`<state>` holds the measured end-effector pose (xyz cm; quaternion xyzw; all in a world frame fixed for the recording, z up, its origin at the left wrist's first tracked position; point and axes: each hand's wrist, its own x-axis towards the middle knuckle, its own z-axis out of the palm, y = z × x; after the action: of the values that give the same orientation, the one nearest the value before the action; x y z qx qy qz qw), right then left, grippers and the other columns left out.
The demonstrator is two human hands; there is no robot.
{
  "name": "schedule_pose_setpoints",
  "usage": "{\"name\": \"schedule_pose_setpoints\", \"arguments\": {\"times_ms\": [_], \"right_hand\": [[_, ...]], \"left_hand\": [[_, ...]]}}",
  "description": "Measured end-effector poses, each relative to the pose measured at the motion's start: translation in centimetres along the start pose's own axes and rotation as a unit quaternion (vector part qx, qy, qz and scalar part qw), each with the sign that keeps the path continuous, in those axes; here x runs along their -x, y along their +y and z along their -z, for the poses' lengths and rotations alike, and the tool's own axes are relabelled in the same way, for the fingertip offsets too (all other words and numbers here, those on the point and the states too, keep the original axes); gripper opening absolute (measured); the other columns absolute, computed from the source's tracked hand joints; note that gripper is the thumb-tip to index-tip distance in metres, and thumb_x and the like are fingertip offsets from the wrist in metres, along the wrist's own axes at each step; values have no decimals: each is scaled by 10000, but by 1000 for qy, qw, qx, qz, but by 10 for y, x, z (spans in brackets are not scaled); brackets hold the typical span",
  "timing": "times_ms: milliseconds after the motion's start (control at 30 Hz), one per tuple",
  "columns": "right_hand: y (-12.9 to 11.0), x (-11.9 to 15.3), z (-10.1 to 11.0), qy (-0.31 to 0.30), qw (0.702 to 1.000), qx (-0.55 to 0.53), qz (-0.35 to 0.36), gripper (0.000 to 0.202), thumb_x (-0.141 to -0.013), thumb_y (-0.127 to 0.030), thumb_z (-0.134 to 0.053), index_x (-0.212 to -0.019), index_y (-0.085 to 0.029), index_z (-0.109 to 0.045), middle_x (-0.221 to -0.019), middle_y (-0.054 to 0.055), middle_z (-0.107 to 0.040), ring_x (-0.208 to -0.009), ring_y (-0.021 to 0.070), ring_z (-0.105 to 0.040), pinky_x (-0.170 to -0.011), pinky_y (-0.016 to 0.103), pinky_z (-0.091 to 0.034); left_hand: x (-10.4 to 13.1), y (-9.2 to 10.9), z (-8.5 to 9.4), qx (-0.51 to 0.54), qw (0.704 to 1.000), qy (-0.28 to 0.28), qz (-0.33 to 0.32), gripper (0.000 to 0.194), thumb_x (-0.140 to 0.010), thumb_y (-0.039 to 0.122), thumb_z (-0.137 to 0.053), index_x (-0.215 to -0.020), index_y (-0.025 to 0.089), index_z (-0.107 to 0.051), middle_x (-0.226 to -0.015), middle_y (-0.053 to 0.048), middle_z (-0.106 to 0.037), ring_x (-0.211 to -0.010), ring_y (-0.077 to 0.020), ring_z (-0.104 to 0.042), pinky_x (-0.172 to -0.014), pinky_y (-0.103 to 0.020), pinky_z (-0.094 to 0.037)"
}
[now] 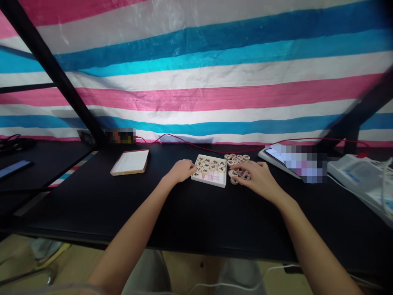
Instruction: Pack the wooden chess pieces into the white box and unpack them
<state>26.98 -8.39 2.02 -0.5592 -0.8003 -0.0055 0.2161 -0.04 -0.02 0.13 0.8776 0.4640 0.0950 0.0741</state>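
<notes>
A shallow white box lies on the black table with several round wooden Chinese chess pieces in it, dark characters facing up. Part of its printed bottom shows at the near side. My left hand grips the box's left rim, fingers curled. To the right of the box, loose chess pieces lie in a cluster, several with red characters. My right hand reaches over this cluster and pinches a chess piece between thumb and fingers. Some pieces are hidden beneath that hand.
A box lid lies upturned at the left. At the right, a phone rests on a white object, beside plastic-wrapped items. A red cable runs along the back by the striped sheet. Black frame bars stand at the left.
</notes>
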Motion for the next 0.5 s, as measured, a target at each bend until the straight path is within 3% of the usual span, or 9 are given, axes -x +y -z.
{"name": "schedule_pose_setpoints", "arguments": {"times_ms": [300,500], "right_hand": [[9,5,7,-106,991,-78,-16,239,-726,-419,-596,-921,-291,-647,-956,-21,-673,-811,192,-595,-799,359,-372],[9,9,10,-128,988,-84,-18,240,-709,-420,-596,-889,-275,-659,-924,-5,-671,-794,202,-595,-773,347,-392]], "left_hand": [[0,0,0,3,1000,-8,7,390,-853,324,-346,-754,132,-671,-784,-86,-645,-695,-161,-574,-649,-248,-388],[0,1,1,1,1000,-12,6,394,-856,328,-344,-733,134,-665,-802,-90,-651,-700,-165,-582,-628,-248,-384]]}}
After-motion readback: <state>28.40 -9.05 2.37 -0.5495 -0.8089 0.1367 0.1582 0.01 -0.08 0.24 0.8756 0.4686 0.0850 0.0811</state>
